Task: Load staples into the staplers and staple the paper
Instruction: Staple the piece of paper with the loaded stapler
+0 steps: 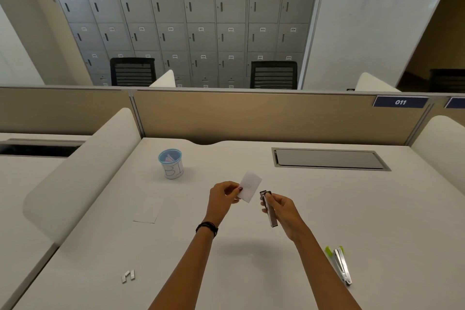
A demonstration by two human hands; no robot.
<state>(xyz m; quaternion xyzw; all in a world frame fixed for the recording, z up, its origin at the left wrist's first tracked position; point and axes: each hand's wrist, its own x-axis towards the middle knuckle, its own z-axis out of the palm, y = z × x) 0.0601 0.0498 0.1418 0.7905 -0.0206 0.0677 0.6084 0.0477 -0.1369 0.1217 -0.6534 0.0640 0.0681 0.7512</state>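
Observation:
My left hand [224, 195] pinches a small white slip of paper [251, 185] and holds it up above the desk. Just right of it, my right hand [281, 211] grips a small dark and silver stapler [268, 207], nose pointing up toward the paper's lower right edge, a small gap between them. A second stapler [340, 264], silver with lime green trim, lies on the desk at the right front. Two short strips of staples [128, 276] lie at the left front. Another white slip of paper [148, 209] lies flat on the desk, left of my hands.
A blue-rimmed cup [171, 163] with pale items inside stands at the back left of the white desk [226, 259]. A grey cable hatch [329, 159] is set into the desk at the back right. Rounded white dividers flank both sides, and a tan partition closes the back.

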